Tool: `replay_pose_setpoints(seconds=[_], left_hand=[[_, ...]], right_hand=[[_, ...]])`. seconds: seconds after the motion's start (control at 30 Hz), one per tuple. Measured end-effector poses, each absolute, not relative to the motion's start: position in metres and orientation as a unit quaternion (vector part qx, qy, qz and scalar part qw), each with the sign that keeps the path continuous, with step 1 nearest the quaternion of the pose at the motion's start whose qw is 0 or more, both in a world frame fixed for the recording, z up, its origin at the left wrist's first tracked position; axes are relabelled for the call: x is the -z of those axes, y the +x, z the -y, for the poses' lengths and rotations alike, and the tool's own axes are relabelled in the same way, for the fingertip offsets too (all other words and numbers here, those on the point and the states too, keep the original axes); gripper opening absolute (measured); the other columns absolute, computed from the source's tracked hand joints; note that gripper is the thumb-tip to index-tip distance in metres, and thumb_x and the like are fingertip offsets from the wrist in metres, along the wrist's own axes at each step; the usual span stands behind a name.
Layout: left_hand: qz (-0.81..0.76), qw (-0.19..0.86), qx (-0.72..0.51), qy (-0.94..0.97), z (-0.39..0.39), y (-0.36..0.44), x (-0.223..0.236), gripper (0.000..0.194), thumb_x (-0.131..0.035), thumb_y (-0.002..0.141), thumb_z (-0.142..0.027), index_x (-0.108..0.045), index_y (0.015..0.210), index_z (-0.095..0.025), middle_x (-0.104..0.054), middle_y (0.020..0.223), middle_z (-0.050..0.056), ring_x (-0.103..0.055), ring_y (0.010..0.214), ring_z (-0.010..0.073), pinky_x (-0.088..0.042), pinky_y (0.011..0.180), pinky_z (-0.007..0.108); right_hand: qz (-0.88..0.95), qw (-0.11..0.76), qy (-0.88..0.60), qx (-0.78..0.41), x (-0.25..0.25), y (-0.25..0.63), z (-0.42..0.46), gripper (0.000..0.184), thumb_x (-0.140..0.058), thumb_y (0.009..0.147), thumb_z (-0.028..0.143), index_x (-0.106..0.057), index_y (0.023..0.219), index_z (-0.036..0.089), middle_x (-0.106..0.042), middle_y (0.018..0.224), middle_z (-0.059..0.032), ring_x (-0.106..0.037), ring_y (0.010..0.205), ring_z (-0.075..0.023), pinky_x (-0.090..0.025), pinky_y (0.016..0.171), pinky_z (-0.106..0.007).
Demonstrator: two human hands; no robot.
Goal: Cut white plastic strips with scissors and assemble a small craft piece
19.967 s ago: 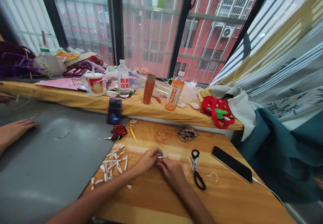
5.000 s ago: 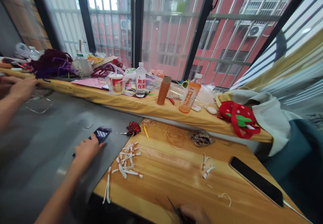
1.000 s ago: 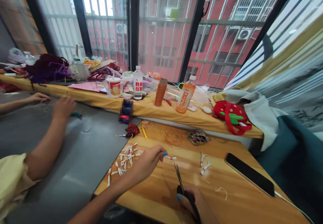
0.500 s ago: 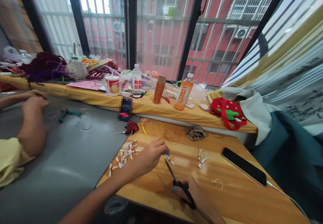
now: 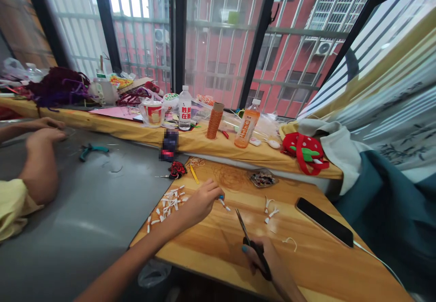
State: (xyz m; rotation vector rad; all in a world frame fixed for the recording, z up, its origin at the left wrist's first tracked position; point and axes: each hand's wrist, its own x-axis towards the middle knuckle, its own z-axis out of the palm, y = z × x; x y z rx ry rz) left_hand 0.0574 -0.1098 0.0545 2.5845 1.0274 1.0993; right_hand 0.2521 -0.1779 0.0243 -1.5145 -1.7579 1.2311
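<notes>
My left hand (image 5: 206, 199) pinches a small white tassel (image 5: 225, 205) bound with orange thread, above the wooden table. Black-handled scissors (image 5: 256, 252) are in my right hand (image 5: 264, 257), their blades pointing up and away, a little to the right of the tassel and apart from it. To the left of my left hand lies a pile of similar white pieces (image 5: 166, 209) with orange bindings. Two more white pieces (image 5: 271, 215) lie right of the scissors' tips. A curled bit of white cord (image 5: 290, 244) rests nearer to me.
A black phone (image 5: 324, 221) with a white cable lies at the right. Behind are a tray of beads (image 5: 263, 178), a yellow tool (image 5: 194, 174), an orange thread spool (image 5: 215, 121) and bottles (image 5: 247, 124). Pliers (image 5: 92, 151) lie on the grey table, near another person's arms (image 5: 42, 156).
The scissors in my right hand have moved right, away from the tassel. My left hand has shifted slightly left and up, still holding the tassel.
</notes>
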Motion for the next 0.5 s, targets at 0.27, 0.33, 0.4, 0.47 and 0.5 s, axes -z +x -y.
replay_pose_setpoints(seconds=[0.27, 0.33, 0.4, 0.47, 0.5], left_hand=[[-0.331, 0.042, -0.307, 0.891, 0.113, 0.059, -0.051, 0.028, -0.028, 0.083, -0.004, -0.054, 0.080, -0.014, -0.053, 0.077, 0.005, -0.041, 0.076, 0.0152, -0.036, 0.068, 0.024], [-0.333, 0.032, -0.284, 0.899, 0.113, 0.059, -0.050, 0.028, -0.028, 0.083, -0.004, -0.054, 0.080, -0.014, -0.053, 0.078, 0.005, -0.041, 0.076, 0.0155, -0.036, 0.067, 0.025], [-0.333, 0.025, -0.262, 0.905, 0.113, 0.060, -0.049, 0.029, -0.028, 0.082, -0.003, -0.054, 0.081, -0.014, -0.053, 0.079, 0.005, -0.041, 0.077, 0.0156, -0.036, 0.068, 0.025], [-0.333, 0.019, -0.247, 0.910, 0.112, 0.061, -0.048, 0.030, -0.028, 0.081, -0.001, -0.054, 0.082, -0.015, -0.053, 0.080, 0.005, -0.041, 0.077, 0.0156, -0.036, 0.068, 0.025], [-0.334, 0.017, -0.242, 0.911, 0.112, 0.062, -0.047, 0.030, -0.028, 0.080, -0.001, -0.054, 0.082, -0.015, -0.053, 0.080, 0.005, -0.041, 0.077, 0.0155, -0.036, 0.069, 0.025]], right_hand=[[0.643, 0.211, -0.567, -0.469, -0.021, 0.248, 0.168, 0.047, -0.047, 0.066, 0.055, -0.042, 0.041, 0.016, -0.039, 0.037, 0.0035, -0.031, 0.034, -0.0057, -0.019, 0.036, -0.020], [0.635, 0.214, -0.572, -0.473, -0.020, 0.245, 0.167, 0.046, -0.048, 0.065, 0.055, -0.040, 0.041, 0.017, -0.039, 0.036, 0.0040, -0.031, 0.034, -0.0056, -0.019, 0.036, -0.020], [0.633, 0.220, -0.568, -0.478, -0.021, 0.243, 0.166, 0.046, -0.050, 0.063, 0.056, -0.038, 0.040, 0.017, -0.037, 0.035, 0.0047, -0.030, 0.034, -0.0052, -0.019, 0.037, -0.020], [0.629, 0.224, -0.565, -0.484, -0.021, 0.241, 0.165, 0.047, -0.052, 0.060, 0.056, -0.036, 0.039, 0.018, -0.034, 0.035, 0.0055, -0.027, 0.034, -0.0048, -0.017, 0.036, -0.020], [0.626, 0.226, -0.565, -0.487, -0.020, 0.240, 0.164, 0.047, -0.053, 0.058, 0.056, -0.035, 0.039, 0.018, -0.033, 0.035, 0.0058, -0.027, 0.034, -0.0047, -0.017, 0.036, -0.020]])
